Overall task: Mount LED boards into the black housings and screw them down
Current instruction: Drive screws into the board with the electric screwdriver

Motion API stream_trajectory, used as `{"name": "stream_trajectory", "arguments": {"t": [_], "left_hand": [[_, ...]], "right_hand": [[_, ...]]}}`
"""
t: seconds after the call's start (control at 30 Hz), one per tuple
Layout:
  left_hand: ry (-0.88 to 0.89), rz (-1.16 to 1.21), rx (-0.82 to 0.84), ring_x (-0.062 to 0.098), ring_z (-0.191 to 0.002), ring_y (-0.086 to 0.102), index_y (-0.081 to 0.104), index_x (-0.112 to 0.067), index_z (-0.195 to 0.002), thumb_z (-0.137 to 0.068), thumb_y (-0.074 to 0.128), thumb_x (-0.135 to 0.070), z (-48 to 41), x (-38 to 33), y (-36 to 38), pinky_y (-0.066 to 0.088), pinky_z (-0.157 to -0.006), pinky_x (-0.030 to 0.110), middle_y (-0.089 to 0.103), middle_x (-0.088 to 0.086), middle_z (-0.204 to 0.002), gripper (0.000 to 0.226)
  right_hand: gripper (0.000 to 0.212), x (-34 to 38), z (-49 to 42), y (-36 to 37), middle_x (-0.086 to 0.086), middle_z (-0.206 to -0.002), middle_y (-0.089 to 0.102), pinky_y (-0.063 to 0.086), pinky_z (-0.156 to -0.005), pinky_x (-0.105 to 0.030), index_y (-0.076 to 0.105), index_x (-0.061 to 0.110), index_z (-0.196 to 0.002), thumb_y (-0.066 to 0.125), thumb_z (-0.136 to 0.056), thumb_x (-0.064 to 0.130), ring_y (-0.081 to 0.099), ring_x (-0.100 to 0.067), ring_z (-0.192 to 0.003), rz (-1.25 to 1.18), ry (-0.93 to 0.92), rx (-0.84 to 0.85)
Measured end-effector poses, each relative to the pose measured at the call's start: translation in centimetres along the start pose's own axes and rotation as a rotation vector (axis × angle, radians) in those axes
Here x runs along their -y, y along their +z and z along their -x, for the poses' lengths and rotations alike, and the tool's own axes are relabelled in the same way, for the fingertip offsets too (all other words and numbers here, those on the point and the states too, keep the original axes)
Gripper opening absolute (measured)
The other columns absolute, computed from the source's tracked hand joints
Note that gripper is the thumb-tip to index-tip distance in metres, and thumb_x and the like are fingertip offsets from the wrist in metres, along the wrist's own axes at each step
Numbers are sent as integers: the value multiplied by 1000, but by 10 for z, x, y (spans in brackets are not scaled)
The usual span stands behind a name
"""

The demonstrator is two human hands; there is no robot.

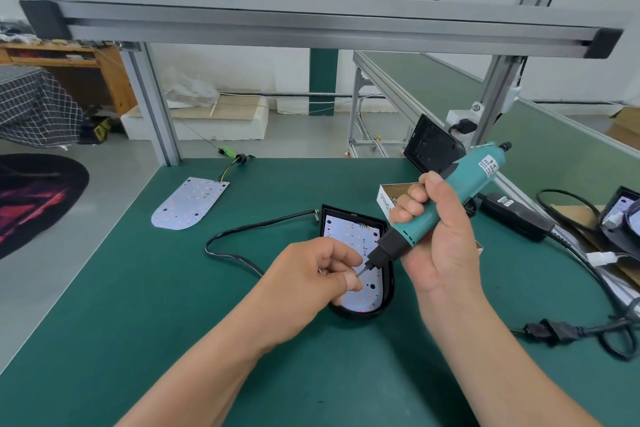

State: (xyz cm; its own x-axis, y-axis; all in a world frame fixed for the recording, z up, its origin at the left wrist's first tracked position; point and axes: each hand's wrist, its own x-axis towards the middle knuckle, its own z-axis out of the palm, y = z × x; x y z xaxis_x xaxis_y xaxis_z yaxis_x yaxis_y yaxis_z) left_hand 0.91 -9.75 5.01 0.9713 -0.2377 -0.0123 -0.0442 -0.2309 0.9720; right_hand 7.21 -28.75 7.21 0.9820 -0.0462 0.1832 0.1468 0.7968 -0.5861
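Two LED boards show: one LED board (pixel 346 229) lies inside the black housing (pixel 356 315) at mid-mat, and a loose board (pixel 189 203) lies well to that housing's far left. A second housing (pixel 433 146) leans tilted beyond the first. A dark tray (pixel 621 218) far to its right is cut off and hard to identify. There is one screwdriver (pixel 450 191), gripped in the right hand (pixel 440 229) and slanting down over the housing. The left hand (pixel 311 274) pinches the tip of the bit (pixel 363 269) and covers the board's near-left part. Whether a screw sits between its fingers cannot be told. Just behind the housing, an open screw box (pixel 388 196) is partly hidden by the right hand. A cable (pixel 221 239) loops off the housing's left, and a power adapter (pixel 512 215) and plug (pixel 550 331) lie to its right.
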Motion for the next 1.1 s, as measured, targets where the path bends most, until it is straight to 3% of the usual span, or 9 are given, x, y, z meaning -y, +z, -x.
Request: {"name": "stream_trajectory", "arguments": {"t": [0.13, 0.23, 0.4, 0.5, 0.57, 0.63, 0.7, 0.93, 1.1], "left_hand": [[0, 18, 2, 6, -67, 61, 73, -25, -112, -99, 70, -14, -1, 1, -1, 45, -60, 14, 81, -4, -99, 17], [-2, -13, -36, 3, -68, 61, 75, -34, -113, -93, 71, -36, -2, 1, -2, 46, -63, 14, 80, -8, -102, 21], [-10, 28, -293, 0, -67, 60, 76, -35, -104, -90, 68, -38, -10, 7, -9, 44, -72, 25, 77, -17, -92, 16], [-92, -152, -409, 6, -83, 68, 71, -35, -103, -96, 71, -40, -18, 15, -17, 48, -72, 25, 75, -14, -89, 8], [-139, -249, -345, 6, -71, 65, 72, -30, -107, -95, 71, -51, -20, 21, -17, 47, -65, 26, 70, -14, -75, 24], [-155, -313, -273, 5, -50, 46, 72, -19, -108, -91, 67, -60, -20, 25, -13, 35, -55, 27, 52, -15, -56, 44], [-153, -359, -237, 10, -49, 34, 70, -11, -99, -86, 62, -63, -20, 28, -8, 28, -51, 28, 41, -14, -53, 54], [-159, -486, -268, 13, -48, 27, 40, -18, -73, -87, 63, -49, -21, 25, -3, 23, -46, 26, 34, -11, -52, 41], [-200, -501, -274, 13, -51, 31, 46, -19, -75, -83, 64, -44, -24, 24, -2, 29, -50, 28, 41, -11, -61, 31]], "right_hand": [[17, -1, -1, -3, 2, -75, 53, 46, -56, -22, 60, 17, -83, 66, -99, 15, 48, -9, -60, -23, -2, -40], [14, -2, -2, -5, 1, -75, 53, 45, -56, -22, 58, 16, -87, 66, -99, 14, 48, -9, -60, -28, -5, -63], [15, 0, -6, -11, 1, -74, 52, 45, -56, -23, 56, 15, -88, 66, -99, 14, 48, -10, -59, -11, -18, -102], [16, -1, -7, -15, 1, -73, 50, 44, -55, -23, 55, 16, -86, 65, -99, 13, 46, -10, -58, 52, -18, -105], [15, -4, -7, -17, 0, -72, 49, 43, -54, -24, 55, 16, -88, 65, -97, 12, 45, -11, -57, 100, -24, -98], [16, -7, -7, -16, -1, -71, 49, 43, -54, -25, 57, 17, -85, 64, -97, 11, 45, -12, -56, 131, -37, -77], [18, -9, -6, -15, -1, -70, 50, 43, -53, -26, 62, 19, -81, 65, -97, 10, 46, -13, -55, 148, -45, -54], [14, -14, -4, -14, -4, -71, 49, 42, -54, -28, 63, 19, -82, 67, -92, 11, 45, -16, -55, 242, -49, 3], [14, -15, 0, -10, -5, -69, 47, 42, -54, -28, 60, 18, -81, 65, -91, 11, 44, -17, -55, 296, -58, 40]]}}
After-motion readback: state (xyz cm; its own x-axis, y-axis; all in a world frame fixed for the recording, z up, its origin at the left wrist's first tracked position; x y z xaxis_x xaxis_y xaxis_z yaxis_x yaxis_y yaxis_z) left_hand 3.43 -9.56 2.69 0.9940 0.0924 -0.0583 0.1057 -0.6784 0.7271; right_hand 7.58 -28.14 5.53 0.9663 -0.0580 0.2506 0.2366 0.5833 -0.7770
